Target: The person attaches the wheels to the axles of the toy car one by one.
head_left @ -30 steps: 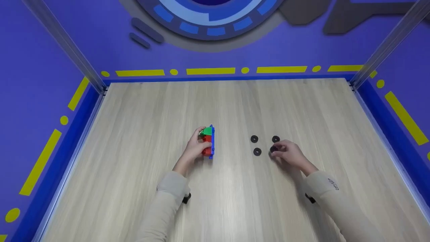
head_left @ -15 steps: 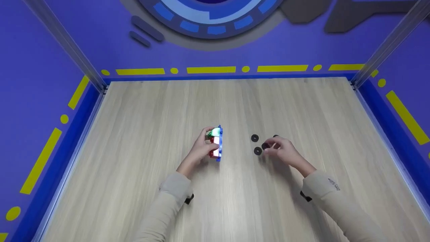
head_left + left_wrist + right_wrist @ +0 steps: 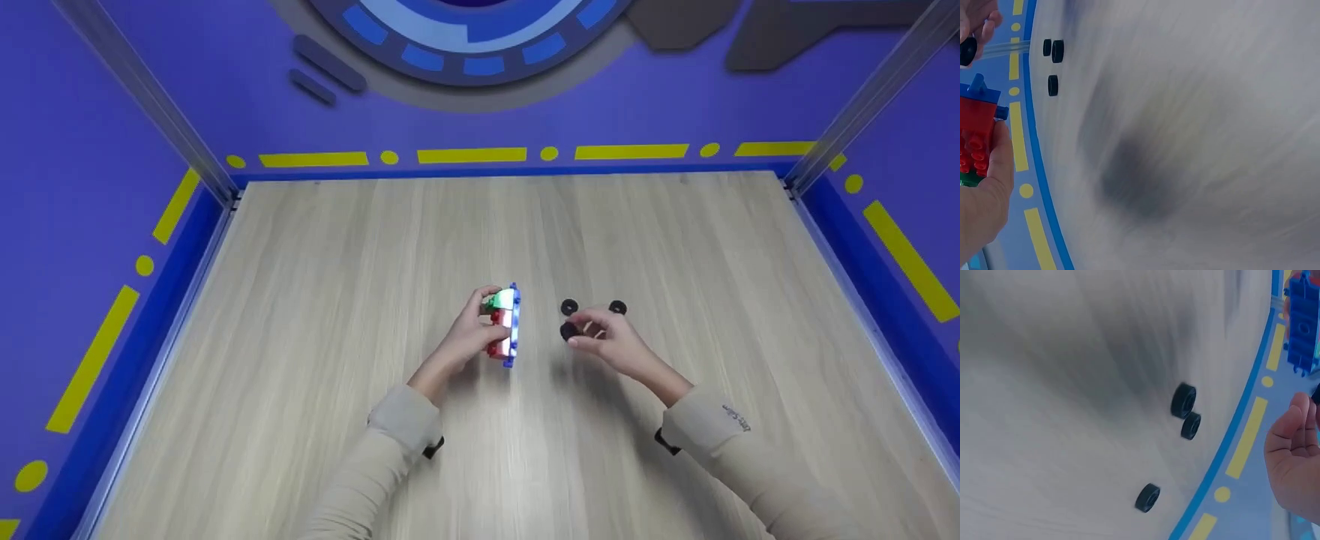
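Note:
My left hand [image 3: 466, 334] grips a toy block car on its side, its blue chassis [image 3: 514, 319] facing right. Red blocks [image 3: 976, 117] with studs and a green block [image 3: 503, 299] sit on that chassis. Short axle stubs show on the bare blue underside [image 3: 1303, 323] in the right wrist view. My right hand [image 3: 621, 343] pinches a black toy wheel [image 3: 568, 331] between thumb and fingers, a short way right of the car. The same wheel [image 3: 968, 52] appears at the fingertips in the left wrist view.
Three loose black wheels lie on the wooden table [image 3: 360, 247]: a far left wheel [image 3: 569, 307], a far right wheel [image 3: 617, 307] and a third wheel [image 3: 1053, 85], hidden behind the right hand in the head view. Blue-purple walls [image 3: 480, 127] enclose the table's back and sides.
My right hand has moved left with the pinched wheel, past the other wheels. The left hand has brought the car to the right, so the two hands are closer together.

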The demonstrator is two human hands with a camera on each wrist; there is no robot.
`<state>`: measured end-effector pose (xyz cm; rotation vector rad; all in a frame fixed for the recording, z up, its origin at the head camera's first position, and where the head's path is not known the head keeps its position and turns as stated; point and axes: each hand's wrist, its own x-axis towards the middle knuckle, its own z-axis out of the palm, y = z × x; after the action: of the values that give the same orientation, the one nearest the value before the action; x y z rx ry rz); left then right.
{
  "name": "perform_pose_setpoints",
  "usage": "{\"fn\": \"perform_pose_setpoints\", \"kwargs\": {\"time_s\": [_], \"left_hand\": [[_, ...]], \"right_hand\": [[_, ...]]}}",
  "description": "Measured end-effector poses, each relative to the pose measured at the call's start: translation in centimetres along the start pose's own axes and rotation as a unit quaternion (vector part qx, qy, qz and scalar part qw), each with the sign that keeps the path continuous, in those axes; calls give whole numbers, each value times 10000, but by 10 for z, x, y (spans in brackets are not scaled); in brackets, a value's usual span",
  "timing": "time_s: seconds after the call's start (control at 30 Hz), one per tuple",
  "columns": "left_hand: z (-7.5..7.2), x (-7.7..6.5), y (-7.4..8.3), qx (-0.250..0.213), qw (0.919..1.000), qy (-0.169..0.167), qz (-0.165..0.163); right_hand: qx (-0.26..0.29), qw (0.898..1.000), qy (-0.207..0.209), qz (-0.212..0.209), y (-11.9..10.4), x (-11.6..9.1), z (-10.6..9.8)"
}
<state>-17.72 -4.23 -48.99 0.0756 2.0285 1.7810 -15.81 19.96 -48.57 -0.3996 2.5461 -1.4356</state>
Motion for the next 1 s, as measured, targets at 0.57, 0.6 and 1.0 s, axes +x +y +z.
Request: {"fn": "perform_pose_setpoints", "kwargs": {"time_s": [0.57, 0.6, 1.0], "left_hand": [[17, -6, 6, 147, 9998, -24, 165], [18, -7, 6, 166, 9997, -29, 165], [22, -10, 9, -87, 9992, -215, 323]], "right_hand": [[-653, 9917, 246, -1083, -22, -10, 27], [-714, 9901, 271, -1181, -23, -11, 29], [-1566, 9582, 662, -2301, -28, -17, 41]]}}
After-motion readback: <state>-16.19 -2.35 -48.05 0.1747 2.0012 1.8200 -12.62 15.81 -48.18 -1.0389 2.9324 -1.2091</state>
